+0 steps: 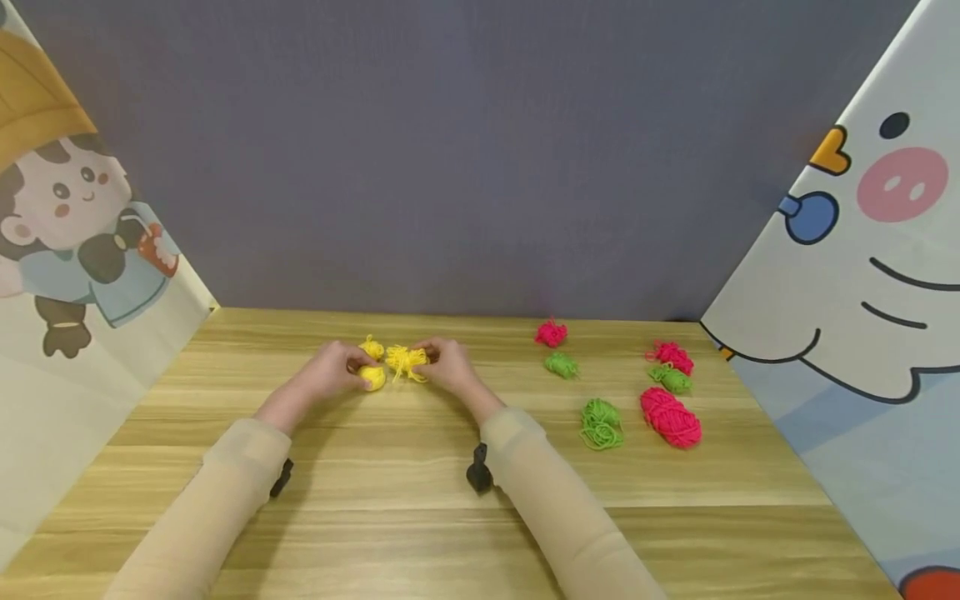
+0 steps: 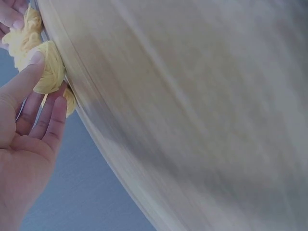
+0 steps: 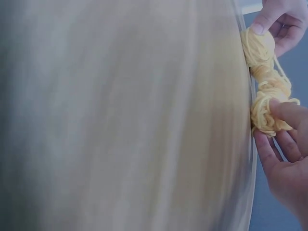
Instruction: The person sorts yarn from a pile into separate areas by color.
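Three yellow bundles of yarn sit close together at the back left of the wooden table. My left hand [image 1: 335,369] pinches the round yellow yarn ball [image 1: 372,378] between thumb and fingers; the left wrist view shows the thumb on top of this ball [image 2: 50,70]. Just behind it lies a smaller yellow yarn bundle [image 1: 371,347]. From the other side, my right hand [image 1: 448,365] grips a loose, loopy yellow yarn bundle [image 1: 406,362], its thumb pressed on the strands in the right wrist view [image 3: 269,113].
On the right of the wooden table [image 1: 390,517] lie pink yarn balls [image 1: 552,333], a large pink skein [image 1: 671,417] and several green yarn bundles [image 1: 602,424]. A grey wall [image 1: 450,167] stands behind the table, with printed cartoon panels at both sides.
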`<action>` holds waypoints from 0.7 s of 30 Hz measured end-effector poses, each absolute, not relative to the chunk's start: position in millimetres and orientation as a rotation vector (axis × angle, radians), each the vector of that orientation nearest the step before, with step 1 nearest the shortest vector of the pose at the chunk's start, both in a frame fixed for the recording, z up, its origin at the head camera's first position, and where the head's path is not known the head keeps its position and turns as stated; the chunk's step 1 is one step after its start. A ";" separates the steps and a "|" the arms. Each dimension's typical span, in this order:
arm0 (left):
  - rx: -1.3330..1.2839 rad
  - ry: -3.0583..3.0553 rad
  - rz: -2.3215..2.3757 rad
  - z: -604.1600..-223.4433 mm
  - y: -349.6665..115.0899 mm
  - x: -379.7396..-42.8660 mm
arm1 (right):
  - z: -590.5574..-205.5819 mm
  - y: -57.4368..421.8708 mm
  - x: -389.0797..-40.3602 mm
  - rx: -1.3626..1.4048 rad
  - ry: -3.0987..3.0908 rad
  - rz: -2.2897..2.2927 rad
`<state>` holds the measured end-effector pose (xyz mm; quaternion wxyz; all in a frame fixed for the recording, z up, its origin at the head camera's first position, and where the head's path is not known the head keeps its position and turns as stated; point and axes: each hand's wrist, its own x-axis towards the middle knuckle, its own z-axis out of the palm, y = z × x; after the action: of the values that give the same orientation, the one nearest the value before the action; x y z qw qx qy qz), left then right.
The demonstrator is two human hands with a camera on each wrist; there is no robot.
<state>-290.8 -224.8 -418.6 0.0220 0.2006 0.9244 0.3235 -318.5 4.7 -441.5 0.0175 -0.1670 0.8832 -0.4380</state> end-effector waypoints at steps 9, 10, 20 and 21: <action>0.624 2.873 0.987 -418.8 -225.9 -291.3 | -444.4 -2.3 -321.3 -0.569 2.757 -1.365; 0.626 2.872 0.986 -418.8 -226.0 -291.4 | -444.7 -2.3 -321.4 -0.572 2.759 -1.362; 0.638 2.878 0.992 -419.0 -225.4 -291.6 | -442.7 2.3 -320.6 -0.544 2.708 -1.392; 0.637 2.875 0.991 -419.0 -225.5 -291.8 | -442.4 2.9 -320.5 -0.542 2.699 -1.397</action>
<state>-291.8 -225.5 -419.0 0.0175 0.2051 0.9252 0.3189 -320.5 2.9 -442.4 0.0273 -0.1754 0.8739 -0.4524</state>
